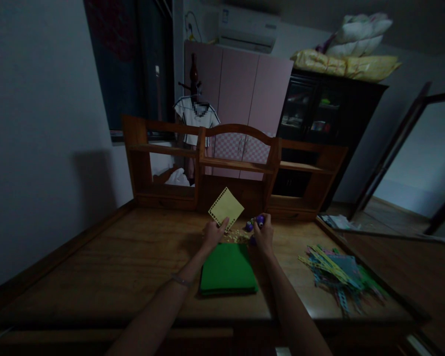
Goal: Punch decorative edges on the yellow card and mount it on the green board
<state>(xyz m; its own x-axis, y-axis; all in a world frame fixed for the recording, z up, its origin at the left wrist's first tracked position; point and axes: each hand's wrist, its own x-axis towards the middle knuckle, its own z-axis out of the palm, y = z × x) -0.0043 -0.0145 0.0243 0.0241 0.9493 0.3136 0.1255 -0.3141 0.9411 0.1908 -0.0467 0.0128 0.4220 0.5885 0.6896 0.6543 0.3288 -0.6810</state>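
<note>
One pale bracelet is on your left wrist, above the brown wooden table. Your left hand pinches a square sheet of yellow paper by its low corner, holding it up near the middle of the table's back edge. Dark little holes run along the paper's two left-facing sides; its two right-facing sides look plain. Just below lies a flat green square stack, close to the table's front edge. Tiny pale yellow bits are spread behind it. Next, your right hand, apart from your left, grips a small round purple tool, with another round purple piece just beside it. A messy pile of yellow, blue, pink and green paper strips lies by the table's right edge.

I think the step in hand is making holes along the paper's sides. The next move seems to call for turning a plain side to the purple tool and keeping the sheet flat and steady.
</note>
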